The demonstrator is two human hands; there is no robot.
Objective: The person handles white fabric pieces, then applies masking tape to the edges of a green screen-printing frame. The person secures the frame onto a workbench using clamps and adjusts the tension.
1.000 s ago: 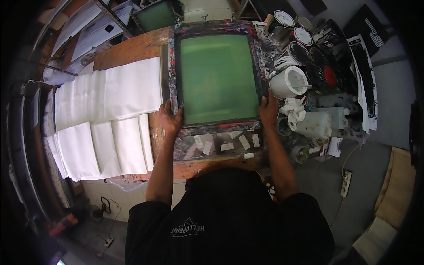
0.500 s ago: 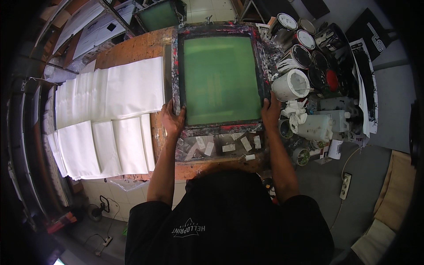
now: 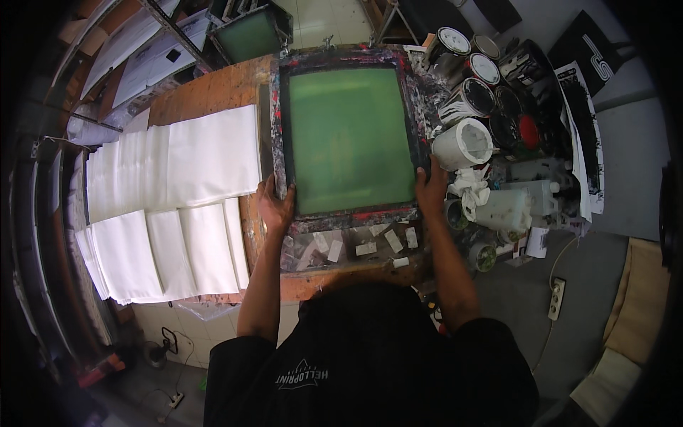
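Note:
A silk-screen printing frame [image 3: 283, 142] with a green mesh [image 3: 352, 142] lies on the wooden table in front of me. Dried black, red and white ink covers its dark border. My left hand [image 3: 274, 204] grips the frame's left side near its lower corner, thumb on top. On the opposite side, my right hand [image 3: 432, 188] holds the right edge in the same way. The undersides of both hands' fingers are hidden. Just below the frame's near edge, small pale pieces [image 3: 366, 249] lie scattered on a clear-looking sheet.
Overlapping white sheets [image 3: 213, 149] cover the table's left part. To the right crowd ink cans [image 3: 475, 96], a white tub [image 3: 462, 144], crumpled tissue [image 3: 469, 186] and plastic jerrycans [image 3: 506, 211]. Metal clamps [image 3: 328, 43] stand at the frame's far edge. A power strip [image 3: 556, 299] lies on the right.
The whole view has shifted, so the table and frame appear slightly lower. Both hands keep their hold on the frame's sides, which shows no clear movement against the table.

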